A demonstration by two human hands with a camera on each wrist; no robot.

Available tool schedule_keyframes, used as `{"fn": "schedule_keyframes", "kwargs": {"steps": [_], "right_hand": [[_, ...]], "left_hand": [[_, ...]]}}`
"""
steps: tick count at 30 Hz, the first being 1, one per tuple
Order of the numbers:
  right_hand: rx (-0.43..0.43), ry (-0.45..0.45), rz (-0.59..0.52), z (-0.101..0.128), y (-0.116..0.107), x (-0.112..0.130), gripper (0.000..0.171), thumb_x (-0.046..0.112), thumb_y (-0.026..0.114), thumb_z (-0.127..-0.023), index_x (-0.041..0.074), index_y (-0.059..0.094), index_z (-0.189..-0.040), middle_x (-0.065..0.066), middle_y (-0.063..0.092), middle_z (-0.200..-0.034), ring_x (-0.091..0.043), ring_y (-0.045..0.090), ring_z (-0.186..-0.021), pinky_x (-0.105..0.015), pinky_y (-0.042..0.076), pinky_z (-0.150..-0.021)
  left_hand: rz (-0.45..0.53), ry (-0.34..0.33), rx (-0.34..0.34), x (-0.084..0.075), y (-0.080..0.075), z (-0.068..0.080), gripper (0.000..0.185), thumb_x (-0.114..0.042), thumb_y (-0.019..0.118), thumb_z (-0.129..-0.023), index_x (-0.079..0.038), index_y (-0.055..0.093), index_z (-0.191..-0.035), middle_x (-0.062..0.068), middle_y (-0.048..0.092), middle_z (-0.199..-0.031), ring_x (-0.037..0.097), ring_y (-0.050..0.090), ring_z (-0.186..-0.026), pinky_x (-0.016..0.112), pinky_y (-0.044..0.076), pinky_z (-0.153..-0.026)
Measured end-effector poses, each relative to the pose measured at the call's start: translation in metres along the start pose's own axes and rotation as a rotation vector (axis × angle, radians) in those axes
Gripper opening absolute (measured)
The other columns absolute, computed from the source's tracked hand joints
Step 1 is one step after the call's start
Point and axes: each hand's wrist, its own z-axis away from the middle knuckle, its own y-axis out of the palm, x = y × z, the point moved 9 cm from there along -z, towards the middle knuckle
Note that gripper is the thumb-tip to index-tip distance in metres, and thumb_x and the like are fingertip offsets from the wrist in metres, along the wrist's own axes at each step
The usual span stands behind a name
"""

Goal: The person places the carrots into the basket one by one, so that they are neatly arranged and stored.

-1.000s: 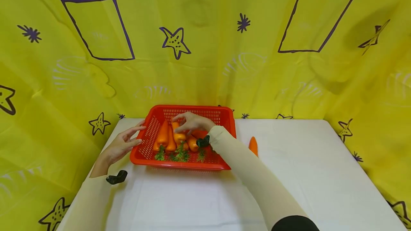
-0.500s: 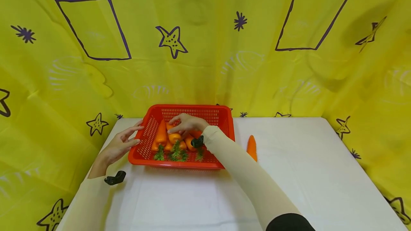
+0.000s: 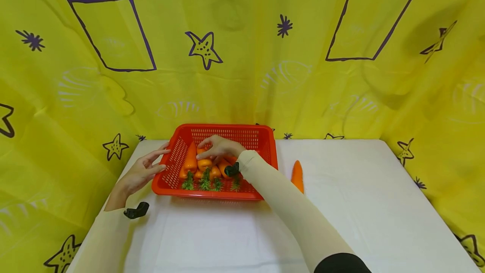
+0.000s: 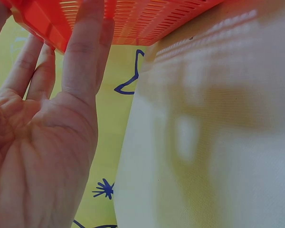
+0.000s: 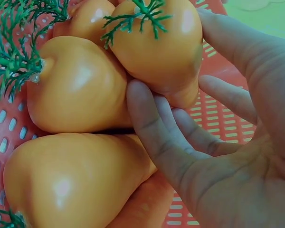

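Observation:
A red perforated basket (image 3: 212, 195) holds several toy carrots with green tops, and in it my right hand (image 3: 219, 147) grips one carrot (image 5: 156, 52). That carrot lies on top of the others, leafy end toward me, with thumb on one side and fingers curled beneath it in the right wrist view. Beside it, another carrot (image 3: 191, 159) leans with its tip toward the back. My left hand (image 3: 138, 174) has its extended fingers at the left wall of the basket, fingertips touching the rim. In the left wrist view its palm (image 4: 42, 156) faces the camera.
One loose carrot (image 3: 297, 176) lies on the white tablecloth (image 3: 360, 205) right of the basket, partly covered by my right sleeve (image 3: 288, 197). A yellow patterned curtain (image 3: 242, 87) stands close behind the basket and along both sides.
My right hand shifts slightly left and closes on the carrot, whose leafy end turns a little. The left hand stays at the basket wall. The whole view shifts slightly.

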Motion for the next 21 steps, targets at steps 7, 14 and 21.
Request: {"fn": "schedule_keyframes", "kwargs": {"steps": [7, 14, 21], "right_hand": [[0.047, -0.021, 0.029, 0.003, 0.002, 0.002, 0.062, 0.025, 0.078, -0.094, 0.007, 0.053, -0.148, -0.013, 0.065, -0.117, -0.02, 0.06, -0.074, -0.036, 0.062, -0.077], [0.089, -0.045, 0.114, 0.016, -0.001, 0.008, 0.066, 0.027, 0.073, -0.097, 0.007, 0.045, -0.153, -0.007, 0.069, -0.107, -0.027, 0.069, -0.088, -0.038, 0.06, -0.084], [0.117, -0.078, 0.267, 0.037, -0.005, 0.019, 0.07, 0.029, 0.073, -0.097, 0.01, 0.041, -0.157, -0.019, 0.06, -0.133, -0.039, 0.063, -0.102, -0.045, 0.06, -0.086]], "left_hand": [[0.003, 0.008, -0.001, -0.002, 0.002, 0.001, 0.05, 0.005, 0.053, -0.103, 0.003, 0.041, -0.152, 0.008, -0.001, -0.173, 0.044, -0.002, -0.154, 0.028, 0.051, -0.102], [-0.002, 0.005, -0.001, 0.0, 0.001, -0.001, 0.05, 0.006, 0.053, -0.104, 0.002, 0.042, -0.152, 0.006, 0.001, -0.174, 0.043, -0.005, -0.155, 0.027, 0.051, -0.101], [0.004, 0.013, 0.008, 0.0, 0.0, -0.001, 0.051, 0.007, 0.051, -0.104, 0.003, 0.04, -0.153, 0.007, -0.001, -0.174, 0.043, -0.005, -0.154, 0.027, 0.05, -0.102]]}}
